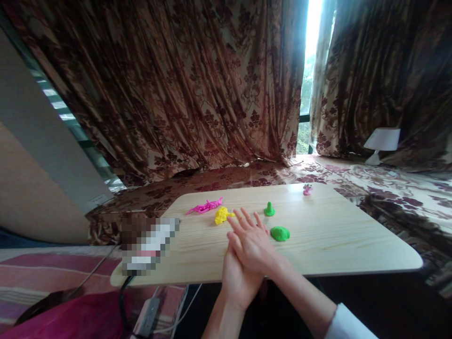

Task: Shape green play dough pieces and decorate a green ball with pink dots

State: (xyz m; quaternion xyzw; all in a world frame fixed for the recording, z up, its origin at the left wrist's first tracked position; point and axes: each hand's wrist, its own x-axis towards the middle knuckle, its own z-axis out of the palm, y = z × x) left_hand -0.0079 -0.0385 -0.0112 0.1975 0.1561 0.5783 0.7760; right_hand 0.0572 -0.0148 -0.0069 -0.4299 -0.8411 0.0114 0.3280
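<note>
Over the near edge of a pale wooden table [339,235], the person's right hand [254,246] lies across the left hand [235,275], its fingers outstretched; whether anything is clasped between them cannot be told. Just beyond the fingertips sits a crinkled, bright yellow lump [221,216] with a thin stalk; just right of the hands, a flattened, oval green lump [280,233]; behind that, a smaller green peg [270,210] on a spreading base.

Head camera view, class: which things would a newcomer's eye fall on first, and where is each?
First, the right hand, laid across the left hand over the near edge of the pale table. Next, the bright lumps on it: a yellow lump beyond them to the left, a flat green lump to their right. Behind the table, tall patterned curtains fill the background.
</note>
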